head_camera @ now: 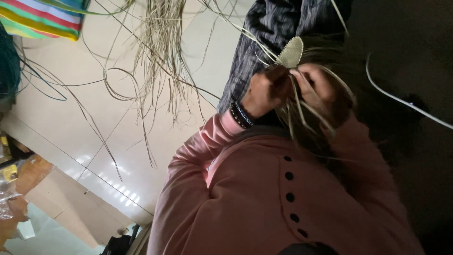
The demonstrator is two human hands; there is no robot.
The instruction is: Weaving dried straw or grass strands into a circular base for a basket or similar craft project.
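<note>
the tiled floor (71, 118) is taking up the left half of the view, pale and glossy. a pink garment (264, 203) with a row of dark round buttons is filling the lower centre, its sleeves running up to both wrists. a dark striped cloth (264, 42) is lying above the hands, towards the top of the frame. a loose bundle of dry straw strands (160, 52) is spreading over the floor at upper left, well apart from the hands. a striped multicoloured fabric (47, 16) is showing in the top left corner.

the left hand (266, 92) is closing around a gathered bunch of strands just below the woven piece (290, 53); a dark beaded bracelet (240, 114) is sitting on its wrist. the right hand (321, 89) is curling beside it, fingers pinching strands that are trailing down across the palm. the two hands are touching or nearly touching. the woven piece, a small pale leaf-shaped plait, is standing just above the knuckles, between both hands, with loose ends fanning out from it.
</note>
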